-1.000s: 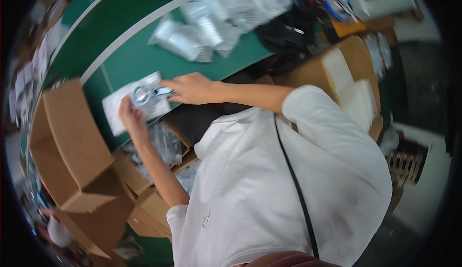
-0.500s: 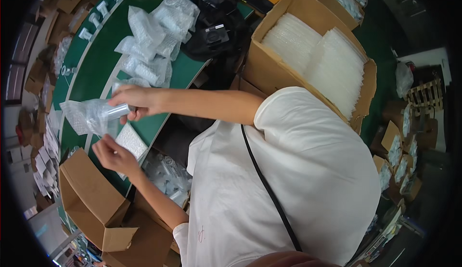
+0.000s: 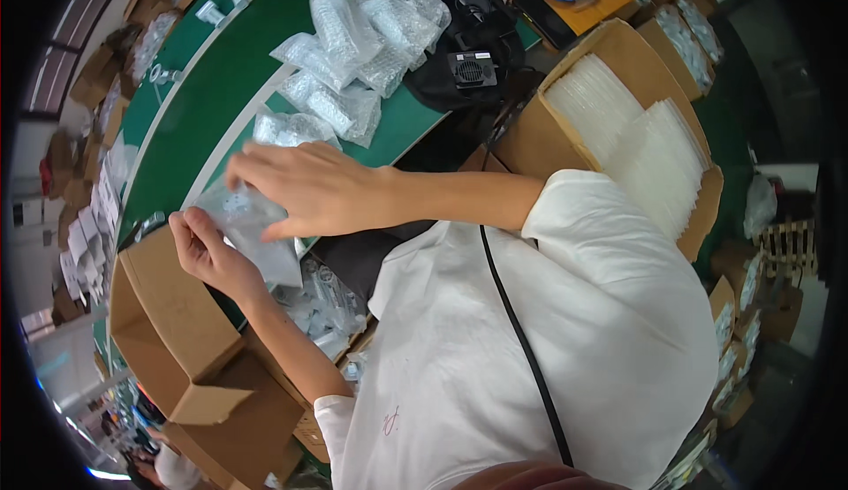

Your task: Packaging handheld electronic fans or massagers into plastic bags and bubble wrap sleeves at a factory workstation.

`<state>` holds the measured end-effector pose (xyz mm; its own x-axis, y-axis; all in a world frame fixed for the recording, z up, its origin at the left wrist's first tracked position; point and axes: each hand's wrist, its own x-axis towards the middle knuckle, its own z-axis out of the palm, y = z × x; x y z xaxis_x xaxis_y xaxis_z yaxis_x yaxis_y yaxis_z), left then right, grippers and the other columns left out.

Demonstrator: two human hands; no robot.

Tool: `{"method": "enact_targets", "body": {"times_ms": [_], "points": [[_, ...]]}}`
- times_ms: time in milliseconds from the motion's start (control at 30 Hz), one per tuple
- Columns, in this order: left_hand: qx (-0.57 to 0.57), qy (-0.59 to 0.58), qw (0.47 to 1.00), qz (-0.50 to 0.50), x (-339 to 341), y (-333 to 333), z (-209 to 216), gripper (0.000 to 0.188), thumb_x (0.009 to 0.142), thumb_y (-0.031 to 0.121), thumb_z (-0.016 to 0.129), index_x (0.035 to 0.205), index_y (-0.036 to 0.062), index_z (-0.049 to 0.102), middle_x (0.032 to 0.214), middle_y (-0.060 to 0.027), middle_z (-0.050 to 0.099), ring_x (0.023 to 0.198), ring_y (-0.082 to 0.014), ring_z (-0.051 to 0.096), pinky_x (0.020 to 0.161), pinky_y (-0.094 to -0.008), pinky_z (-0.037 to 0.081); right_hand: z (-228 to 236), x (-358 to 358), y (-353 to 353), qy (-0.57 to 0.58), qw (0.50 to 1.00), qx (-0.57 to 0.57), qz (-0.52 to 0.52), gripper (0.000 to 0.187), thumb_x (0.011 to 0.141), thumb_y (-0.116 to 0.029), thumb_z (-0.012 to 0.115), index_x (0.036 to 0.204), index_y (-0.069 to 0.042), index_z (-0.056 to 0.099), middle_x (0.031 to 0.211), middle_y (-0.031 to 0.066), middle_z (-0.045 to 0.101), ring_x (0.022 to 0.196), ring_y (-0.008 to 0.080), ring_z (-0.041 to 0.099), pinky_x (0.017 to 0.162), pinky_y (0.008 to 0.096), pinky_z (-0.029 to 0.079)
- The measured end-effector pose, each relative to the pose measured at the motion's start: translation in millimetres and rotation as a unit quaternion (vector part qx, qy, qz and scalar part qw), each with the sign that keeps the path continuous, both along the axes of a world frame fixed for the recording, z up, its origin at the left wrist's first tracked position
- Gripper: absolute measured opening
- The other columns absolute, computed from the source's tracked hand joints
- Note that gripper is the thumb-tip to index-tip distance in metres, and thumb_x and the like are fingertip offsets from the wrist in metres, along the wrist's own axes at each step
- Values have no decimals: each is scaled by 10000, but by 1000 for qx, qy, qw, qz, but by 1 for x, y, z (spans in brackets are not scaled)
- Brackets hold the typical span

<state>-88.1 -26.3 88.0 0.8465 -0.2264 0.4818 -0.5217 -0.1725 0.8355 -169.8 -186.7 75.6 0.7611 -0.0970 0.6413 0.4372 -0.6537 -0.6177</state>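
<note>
A clear bubble-wrap bag (image 3: 252, 229) hangs between my two hands over the near side of the green table. With thumb and fingers closed, my left hand (image 3: 212, 251) pinches the bag's left edge. Above the bag, my right hand (image 3: 309, 188) has its thumb and fingers apart, its fingertips blurred by motion. The silver cylinder is no longer visible; whether it lies inside the bag I cannot tell. Just beyond my right hand lies a pile of bubble-wrapped parcels (image 3: 344, 44) on the green table (image 3: 199, 123).
An open cardboard box (image 3: 168, 300) stands close by my left forearm. Below the bag, clear-wrapped parts (image 3: 327, 309) fill a container. To the right, a carton holds stacked bubble bags (image 3: 649, 154). A black bag (image 3: 468, 26) with a small device sits beside the parcels.
My view has shifted, moving the scene up and right. The silver cylinder in my right hand has gone from sight, and that hand has opened over the bag. My left hand now grips the bag's edge.
</note>
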Motion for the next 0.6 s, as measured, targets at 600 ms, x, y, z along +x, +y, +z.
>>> {"method": "enact_targets", "body": {"times_ms": [600], "points": [[418, -266, 744, -448, 64, -76, -48, 677, 836, 322, 744, 1429, 117, 491, 1435, -161, 416, 1219, -386, 463, 953, -448, 434, 52, -273, -43, -144, 908, 68, -387, 87, 800, -75, 721, 867, -124, 746, 813, -14, 591, 610, 105, 494, 536, 250, 391]]}}
